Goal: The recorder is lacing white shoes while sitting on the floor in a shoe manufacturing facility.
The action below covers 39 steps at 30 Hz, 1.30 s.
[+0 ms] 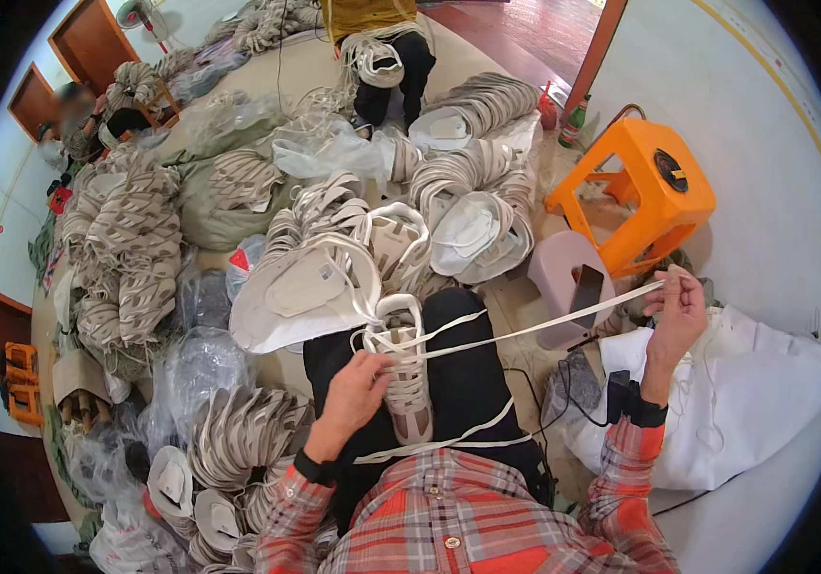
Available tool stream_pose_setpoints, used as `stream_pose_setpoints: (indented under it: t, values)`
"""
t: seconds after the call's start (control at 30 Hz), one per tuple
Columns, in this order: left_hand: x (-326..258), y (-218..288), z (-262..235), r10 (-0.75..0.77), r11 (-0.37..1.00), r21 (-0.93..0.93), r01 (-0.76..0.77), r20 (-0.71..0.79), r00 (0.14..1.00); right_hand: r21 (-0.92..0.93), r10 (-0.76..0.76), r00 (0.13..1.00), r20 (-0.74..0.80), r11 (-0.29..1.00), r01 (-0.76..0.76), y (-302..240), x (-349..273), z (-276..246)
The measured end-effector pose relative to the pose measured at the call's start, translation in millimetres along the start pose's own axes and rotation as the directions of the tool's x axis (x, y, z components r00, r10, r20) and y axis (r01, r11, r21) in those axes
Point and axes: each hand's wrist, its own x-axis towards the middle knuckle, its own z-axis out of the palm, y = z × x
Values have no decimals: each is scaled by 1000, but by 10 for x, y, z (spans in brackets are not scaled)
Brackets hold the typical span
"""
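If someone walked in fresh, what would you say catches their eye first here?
Probably the pale lace-up shoe upper on the person's lap, steadied by the left hand while the right hand draws a long flat white lace out taut. Behind it, stacks of beige shoe uppers cover the floor, with a bright orange plastic stool at right.

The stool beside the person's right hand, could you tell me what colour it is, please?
The plastic stool is bright orange, clearest in the head view, its only view.
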Motion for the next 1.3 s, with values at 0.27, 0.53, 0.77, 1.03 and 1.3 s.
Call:
stream_pose_setpoints:
  t: [0.27,0.53,0.77,1.03,1.3]
  values:
    - [134,1,226,-133,980,142,141,-66,989,-68,14,1000,21,998,-12,226,-44,-157]
    - [198,177,359,-138,971,198,137,-5,990,174,133,991,5,976,-132,286,-70,-284]
    - [128,404,499,27,986,163,-22,-31,999,186,237,971,14,954,-235,447,-169,-271]
    - [92,661,741,110,957,250,-149,163,981,-520,217,627,748,778,351,435,-801,185]
    - [64,550,544,115,970,181,-163,249,962,-360,363,-59,930,932,52,324,-1147,648]
